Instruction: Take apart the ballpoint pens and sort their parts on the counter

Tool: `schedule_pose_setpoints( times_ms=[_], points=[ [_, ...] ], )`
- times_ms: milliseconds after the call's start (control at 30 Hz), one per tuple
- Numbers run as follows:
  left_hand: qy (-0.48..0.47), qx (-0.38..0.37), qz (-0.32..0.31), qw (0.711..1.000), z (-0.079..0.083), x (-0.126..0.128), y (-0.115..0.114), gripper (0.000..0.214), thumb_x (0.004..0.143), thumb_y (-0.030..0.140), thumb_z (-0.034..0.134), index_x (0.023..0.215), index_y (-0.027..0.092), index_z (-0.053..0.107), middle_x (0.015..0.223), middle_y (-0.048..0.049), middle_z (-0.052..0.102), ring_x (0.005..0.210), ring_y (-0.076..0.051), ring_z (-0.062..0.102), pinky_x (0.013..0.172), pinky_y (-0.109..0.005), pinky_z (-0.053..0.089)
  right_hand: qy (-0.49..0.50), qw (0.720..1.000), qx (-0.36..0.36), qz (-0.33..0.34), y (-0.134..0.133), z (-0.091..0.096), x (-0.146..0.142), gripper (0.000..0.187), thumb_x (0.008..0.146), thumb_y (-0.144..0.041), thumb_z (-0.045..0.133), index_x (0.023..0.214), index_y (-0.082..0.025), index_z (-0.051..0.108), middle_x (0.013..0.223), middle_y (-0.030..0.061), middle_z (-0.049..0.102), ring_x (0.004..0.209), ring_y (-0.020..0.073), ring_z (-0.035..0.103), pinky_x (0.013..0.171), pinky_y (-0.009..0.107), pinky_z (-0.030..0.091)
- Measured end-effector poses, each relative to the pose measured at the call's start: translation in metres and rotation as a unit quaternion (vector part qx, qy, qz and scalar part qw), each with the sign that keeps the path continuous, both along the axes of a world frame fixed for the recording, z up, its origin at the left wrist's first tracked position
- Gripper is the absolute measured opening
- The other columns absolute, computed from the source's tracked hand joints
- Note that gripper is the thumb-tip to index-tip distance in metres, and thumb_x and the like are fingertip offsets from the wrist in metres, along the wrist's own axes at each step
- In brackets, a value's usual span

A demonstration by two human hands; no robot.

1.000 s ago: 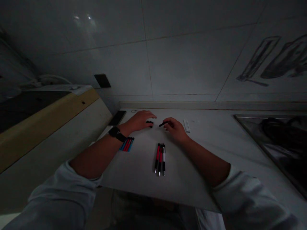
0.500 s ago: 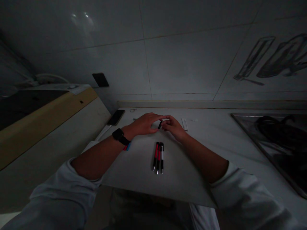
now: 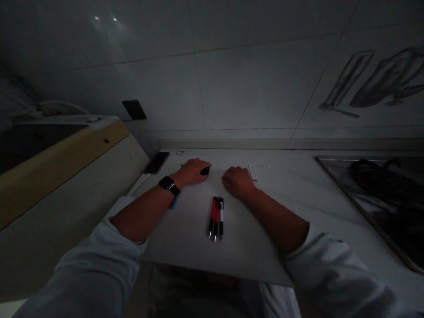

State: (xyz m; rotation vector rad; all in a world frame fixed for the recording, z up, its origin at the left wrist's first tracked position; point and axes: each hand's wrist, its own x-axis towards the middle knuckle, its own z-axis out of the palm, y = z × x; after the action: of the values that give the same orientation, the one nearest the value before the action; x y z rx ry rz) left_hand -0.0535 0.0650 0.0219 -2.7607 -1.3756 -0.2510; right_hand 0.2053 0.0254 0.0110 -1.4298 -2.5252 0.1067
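My left hand (image 3: 194, 171) is closed around a small black piece (image 3: 205, 170), perhaps more than one, held just above the white counter. My fingers hide most of it. To its right, my right hand (image 3: 237, 180) rests low with curled fingers; whatever lies under them is hidden. Three ballpoint pens lie side by side nearer to me, tips toward me: a red pen (image 3: 212, 216), a second red pen (image 3: 217, 218) and a white pen (image 3: 221, 218). Slim white sticks (image 3: 252, 172) lie just right of my right hand. Red and blue pieces (image 3: 172, 203) show partly beneath my left forearm.
A phone (image 3: 157, 162) with a white cable lies at the back left, beside a large slanted box-shaped appliance (image 3: 109, 176). A thin ring (image 3: 180, 152) is near the wall. On the right, a metal-rimmed stove (image 3: 341, 190) holds dark items.
My hands, close together around a small black piece before, have come apart. The left moved left with black in its grip; the right lowered and curled its fingers.
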Motion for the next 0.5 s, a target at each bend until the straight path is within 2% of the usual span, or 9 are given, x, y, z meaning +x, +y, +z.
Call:
schedule_pose_setpoints(
  times_ms=[133,333,500],
  points=[
    [0.014,-0.001,-0.034,0.999,-0.002,-0.003,0.006,0.035,0.087,0.03,0.065,0.121,0.023,0.071,0.124,-0.0072,0.073,0.115,-0.028,0.063,0.105,-0.043,0.045,-0.008,1.0,0.0,-0.002,-0.001,0.0,0.0,0.025,0.099,-0.031,0.056,0.112,-0.025,0.077,0.122,0.0114,0.071,0.115,0.0294,0.061,0.096,0.042,0.039],
    [0.009,-0.001,-0.047,0.999,0.0,-0.004,0.01,0.036,0.087,0.029,0.066,0.122,0.023,0.071,0.127,-0.008,0.071,0.118,-0.028,0.063,0.107,-0.043,0.045,0.006,1.0,0.014,-0.016,0.001,0.0,0.002,0.029,0.096,-0.037,0.06,0.118,-0.025,0.073,0.123,0.0114,0.07,0.117,0.0302,0.06,0.099,0.043,0.038],
    [0.006,-0.009,-0.044,0.999,-0.002,-0.006,0.013,0.033,0.088,0.029,0.066,0.121,0.024,0.072,0.127,-0.0089,0.07,0.12,-0.027,0.062,0.106,-0.044,0.046,0.001,1.0,0.01,-0.011,0.003,-0.002,0.006,0.023,0.093,-0.032,0.062,0.111,-0.024,0.075,0.119,0.012,0.071,0.113,0.0314,0.061,0.096,0.044,0.04]
  ],
)
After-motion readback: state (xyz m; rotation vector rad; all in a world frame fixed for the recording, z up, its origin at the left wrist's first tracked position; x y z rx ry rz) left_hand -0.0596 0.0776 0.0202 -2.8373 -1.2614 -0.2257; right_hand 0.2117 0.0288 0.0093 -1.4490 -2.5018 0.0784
